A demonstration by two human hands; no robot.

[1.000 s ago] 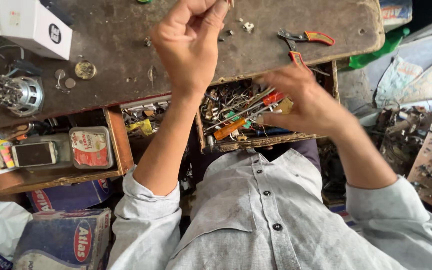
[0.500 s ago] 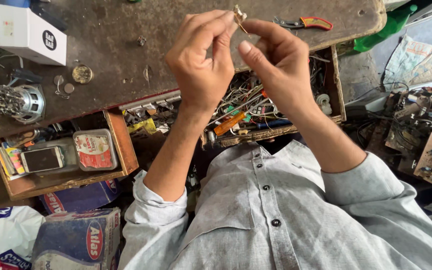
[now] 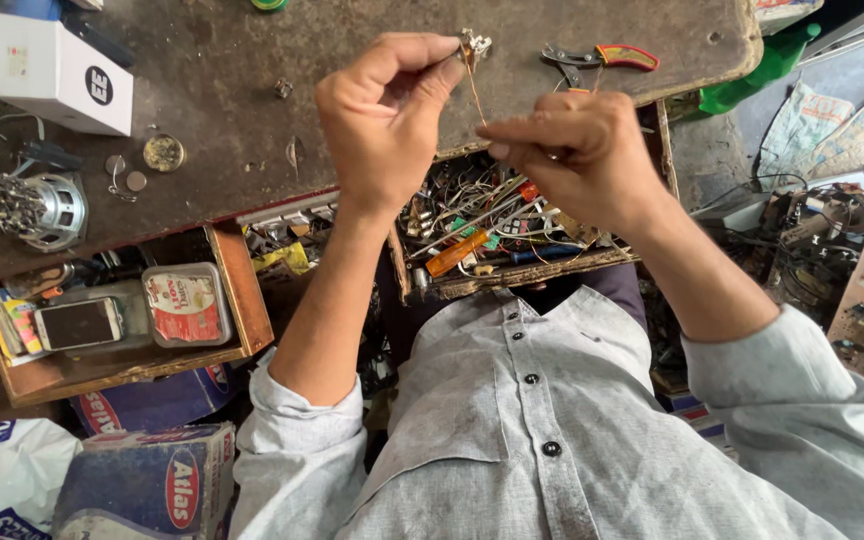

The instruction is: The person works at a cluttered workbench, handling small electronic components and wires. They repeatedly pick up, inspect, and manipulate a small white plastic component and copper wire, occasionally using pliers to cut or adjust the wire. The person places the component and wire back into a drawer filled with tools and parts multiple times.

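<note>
Two hands work above the bench: the left hand pinches one small metal part, and the right hand pinches its single thin copper wire. The wire runs nearly straight from part toward the person, over one open drawer.

I count two open wooden drawers, one white cardboard box, one red-handled pair of pliers, one white-cased smartphone, and three small round coins.

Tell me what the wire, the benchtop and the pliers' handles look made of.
Wire: thin, coppery, probably bare or enamelled copper. Benchtop: worn, stained dark board, likely wood. Pliers' handles: glossy red with yellow edge, seemingly plastic over metal.
</note>
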